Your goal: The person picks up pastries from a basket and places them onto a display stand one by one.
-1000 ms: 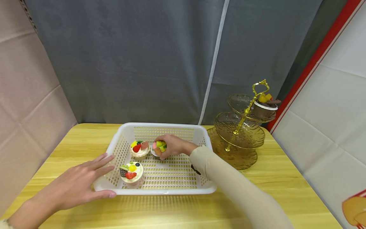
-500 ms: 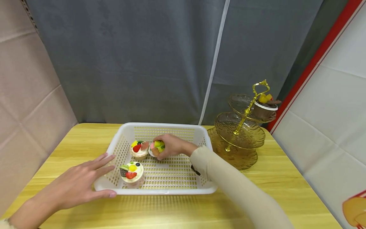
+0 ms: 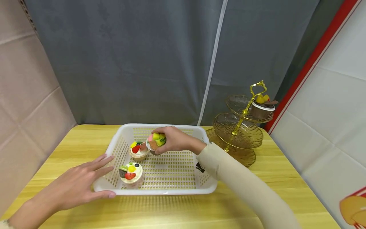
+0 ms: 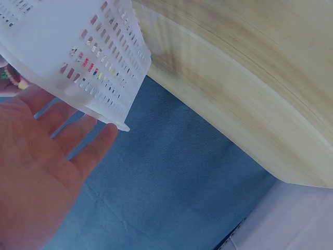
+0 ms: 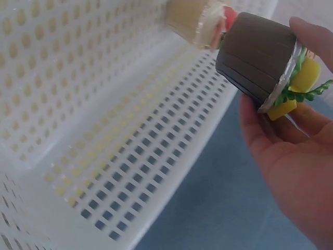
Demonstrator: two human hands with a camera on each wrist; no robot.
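Observation:
My right hand (image 3: 178, 139) grips a cupcake (image 3: 154, 143) topped with yellow and green fruit pieces. The right wrist view shows its dark brown cup (image 5: 258, 54) clear of the basket's floor, between fingers and thumb. Two more cupcakes stand in the white basket (image 3: 168, 191): one with a strawberry and a tan cup (image 3: 139, 154) beside the held one, another with cream, kiwi and strawberry (image 3: 132, 174) nearer the front. My left hand (image 3: 78, 181) rests with spread, straight fingers at the basket's left rim; in the left wrist view its fingertips touch the rim (image 4: 78, 107).
A gold three-tier glass stand (image 3: 238, 130) is on the wooden table (image 3: 257, 190) to the right of the basket. On its top tier sits a chocolate cupcake (image 3: 261, 109). Behind the table hangs a grey curtain (image 3: 128, 63); pale panels flank both sides.
My right hand has lifted the fruit-topped cupcake up from the basket's floor, shifting it slightly left. My left hand stays at the rim.

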